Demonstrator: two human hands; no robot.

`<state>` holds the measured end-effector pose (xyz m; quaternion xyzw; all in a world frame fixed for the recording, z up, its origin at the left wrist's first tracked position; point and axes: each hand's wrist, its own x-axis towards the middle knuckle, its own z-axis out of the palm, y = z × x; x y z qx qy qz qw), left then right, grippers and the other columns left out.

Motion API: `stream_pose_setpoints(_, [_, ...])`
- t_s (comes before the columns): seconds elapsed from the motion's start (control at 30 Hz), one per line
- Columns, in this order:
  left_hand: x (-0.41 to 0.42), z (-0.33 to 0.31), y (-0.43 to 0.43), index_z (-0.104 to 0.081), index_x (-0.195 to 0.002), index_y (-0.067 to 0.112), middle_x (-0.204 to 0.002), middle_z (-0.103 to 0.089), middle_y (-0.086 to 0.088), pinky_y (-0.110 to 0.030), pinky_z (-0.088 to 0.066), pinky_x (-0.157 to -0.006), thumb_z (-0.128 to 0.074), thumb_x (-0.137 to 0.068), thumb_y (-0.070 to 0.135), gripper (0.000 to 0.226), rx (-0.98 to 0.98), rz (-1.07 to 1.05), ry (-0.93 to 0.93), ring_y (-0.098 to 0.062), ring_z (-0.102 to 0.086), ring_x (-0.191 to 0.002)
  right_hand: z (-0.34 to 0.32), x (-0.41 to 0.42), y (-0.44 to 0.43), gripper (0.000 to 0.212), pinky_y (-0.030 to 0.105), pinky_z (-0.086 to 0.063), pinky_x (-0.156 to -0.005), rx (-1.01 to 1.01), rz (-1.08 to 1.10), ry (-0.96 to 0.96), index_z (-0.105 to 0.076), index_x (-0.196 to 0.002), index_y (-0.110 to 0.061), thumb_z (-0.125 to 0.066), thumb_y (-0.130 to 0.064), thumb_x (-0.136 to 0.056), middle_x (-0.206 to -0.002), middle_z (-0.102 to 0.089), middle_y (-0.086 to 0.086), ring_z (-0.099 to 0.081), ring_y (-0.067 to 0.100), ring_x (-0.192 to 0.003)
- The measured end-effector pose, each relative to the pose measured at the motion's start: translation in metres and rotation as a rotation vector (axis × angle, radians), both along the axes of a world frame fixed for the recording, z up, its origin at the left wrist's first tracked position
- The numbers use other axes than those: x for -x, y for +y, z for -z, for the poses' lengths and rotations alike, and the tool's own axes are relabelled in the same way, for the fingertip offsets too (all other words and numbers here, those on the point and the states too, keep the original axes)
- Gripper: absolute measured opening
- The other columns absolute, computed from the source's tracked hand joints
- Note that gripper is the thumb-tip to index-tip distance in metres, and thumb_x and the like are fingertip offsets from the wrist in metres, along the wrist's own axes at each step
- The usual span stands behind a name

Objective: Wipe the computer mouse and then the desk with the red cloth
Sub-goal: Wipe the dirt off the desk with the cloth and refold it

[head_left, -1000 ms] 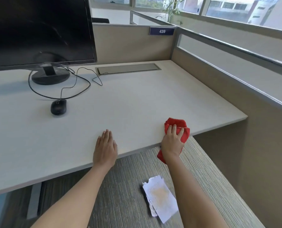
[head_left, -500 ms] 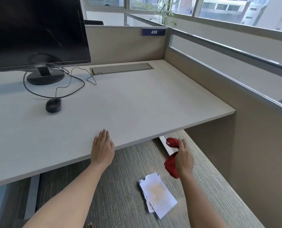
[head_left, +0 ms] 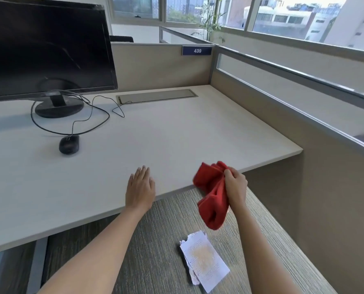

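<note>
Cloth [head_left: 214,195], one red bunch, hangs clamped in the right hand [head_left: 236,187] just off the desk's [head_left: 176,136] front edge near its right corner, its top fold over the edge and the rest drooping above the floor. Left hand [head_left: 140,188] lies flat with fingers together on the front edge, gripping nothing. One mouse [head_left: 69,144] sits well apart toward the back left.

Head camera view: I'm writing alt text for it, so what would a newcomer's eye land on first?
The red cloth, bunched in the right hand at the desk's front edge, is the only vivid colour. Next comes the big black monitor at the far left, with the black mouse and its looping cable before it. Crumpled paper lies on the floor below.
</note>
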<state>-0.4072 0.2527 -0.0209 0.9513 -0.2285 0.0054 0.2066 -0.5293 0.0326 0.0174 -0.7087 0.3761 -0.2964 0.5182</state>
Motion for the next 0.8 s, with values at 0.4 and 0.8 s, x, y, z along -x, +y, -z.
stream_pose_setpoints(0.4, [-0.037,-0.072,-0.039,-0.069,-0.108,0.019,-0.108,-0.072,-0.003,-0.032,-0.053,-0.083,-0.030,-0.089,0.066,0.064,1.127,0.127,1.136,-0.015,-0.068,-0.097,-0.062,-0.095,0.035,0.030,0.024,-0.041,-0.061,-0.851,-0.329,-0.561,-0.044,-0.063,-0.020,-0.039,-0.015,-0.093,-0.055,-0.042,-0.001,-0.047,0.011,-0.054])
stream_pose_setpoints(0.8, [-0.135,-0.109,-0.041,-0.052,-0.128,0.022,-0.121,-0.064,-0.002,-0.024,-0.052,-0.086,-0.045,-0.098,0.027,0.031,1.353,0.138,0.753,-0.012,-0.064,-0.107,-0.101,-0.227,0.090,0.022,0.025,-0.057,-0.071,-0.536,-0.413,-0.414,-0.055,-0.109,-0.028,-0.034,-0.027,-0.103,-0.098,-0.069,-0.001,-0.069,0.012,-0.085])
